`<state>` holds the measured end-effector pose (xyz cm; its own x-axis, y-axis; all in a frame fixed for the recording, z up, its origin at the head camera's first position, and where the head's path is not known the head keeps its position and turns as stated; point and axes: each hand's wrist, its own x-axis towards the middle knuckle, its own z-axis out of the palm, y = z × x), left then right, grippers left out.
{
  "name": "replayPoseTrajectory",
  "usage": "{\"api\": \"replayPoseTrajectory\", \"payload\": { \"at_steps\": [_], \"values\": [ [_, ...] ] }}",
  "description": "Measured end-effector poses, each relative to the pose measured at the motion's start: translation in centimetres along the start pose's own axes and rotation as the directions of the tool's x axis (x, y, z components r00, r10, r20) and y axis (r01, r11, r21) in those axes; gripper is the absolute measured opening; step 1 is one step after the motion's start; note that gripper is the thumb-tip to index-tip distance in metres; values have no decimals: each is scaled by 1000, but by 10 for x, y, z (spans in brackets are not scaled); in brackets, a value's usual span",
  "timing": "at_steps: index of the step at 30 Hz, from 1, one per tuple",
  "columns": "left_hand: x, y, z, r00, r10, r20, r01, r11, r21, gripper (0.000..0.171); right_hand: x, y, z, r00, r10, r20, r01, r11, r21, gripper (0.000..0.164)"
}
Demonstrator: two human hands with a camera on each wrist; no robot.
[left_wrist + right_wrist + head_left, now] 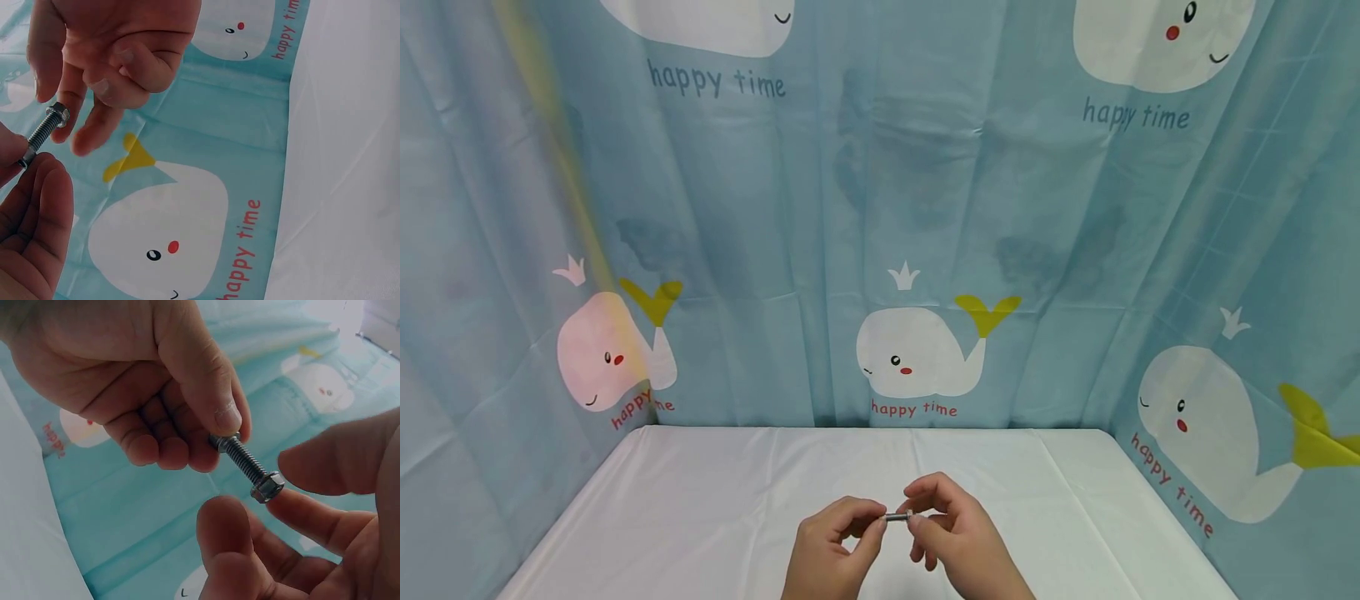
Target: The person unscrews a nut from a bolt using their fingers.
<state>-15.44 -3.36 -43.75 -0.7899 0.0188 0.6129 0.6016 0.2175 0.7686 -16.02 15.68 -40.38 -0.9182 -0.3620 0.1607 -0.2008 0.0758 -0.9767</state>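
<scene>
A silver bolt (pixel 897 517) with a threaded shank is held in the air over the table, one end in each hand's direction. My left hand (pixel 837 543) pinches its left end between thumb and index finger, where a wider collar (pixel 219 441) peeks out in the right wrist view. At the opposite end is a hexagonal flanged piece (pixel 269 487). Around that end my right hand (pixel 958 533) spreads its thumb (pixel 331 459) and loosely bent fingers. In the left wrist view, the right hand's fingers (pixel 94 128) lie close behind the hexagonal end without gripping it.
A white-covered table (pixel 700 492) stretches below the hands. Behind it and on both sides hangs a light blue curtain (pixel 820 208) printed with white whales (pixel 917 354) and lettering.
</scene>
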Motion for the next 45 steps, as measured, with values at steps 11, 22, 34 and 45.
{"api": "replayPoseTrajectory", "payload": {
  "at_steps": [11, 22, 34, 45],
  "values": [
    [0, 1, -1, 1000, -23, 5, 23, 1000, 10, 24, 0, 0, 1, 1000, -11, -6, 11, 999, -40, 12],
    [0, 0, 0, 999, -32, 3, 31, 1000, 1, 23, 0, 3, 0, 1000, -24, 17, 24, 1000, 7, 19],
    [0, 2, 0, 1000, 4, -4, -4, 1000, -14, 25, -1, -1, 0, 1000, -22, -4, 22, 1000, 11, 18],
    [0, 2, -2, 1000, -28, 7, 28, 1000, 9, 23, 0, -2, 1, 1000, 16, -15, -16, 1000, -12, 13]
  ]
}}
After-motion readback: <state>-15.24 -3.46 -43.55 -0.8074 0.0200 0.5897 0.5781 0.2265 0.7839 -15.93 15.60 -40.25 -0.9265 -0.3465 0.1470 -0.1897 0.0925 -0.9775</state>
